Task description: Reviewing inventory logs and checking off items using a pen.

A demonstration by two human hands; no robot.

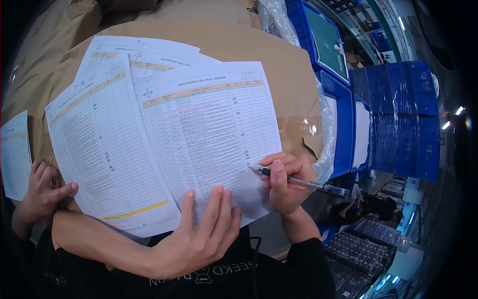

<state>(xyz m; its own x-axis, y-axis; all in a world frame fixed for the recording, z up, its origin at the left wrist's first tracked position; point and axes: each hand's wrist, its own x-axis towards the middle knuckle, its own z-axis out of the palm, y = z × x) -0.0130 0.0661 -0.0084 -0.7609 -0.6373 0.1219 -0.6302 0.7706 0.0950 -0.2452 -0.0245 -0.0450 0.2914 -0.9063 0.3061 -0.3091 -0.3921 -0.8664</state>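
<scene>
My right hand grips a clear-barrelled pen with a dark grip, its tip at the marked column of a printed table sheet. Short handwritten marks run down that column. Across the sheet's lower part lies my left hand, fingers spread flat on the paper. A second table sheet, with a yellow row near its bottom, lies to the left. Further printed sheets are partly hidden behind these two.
Brown paper-covered packages lie beneath the sheets. Another person's hand rests at the left, near another sheet. Blue bins and bubble wrap stand right; wrapped blue crates and people are farther off.
</scene>
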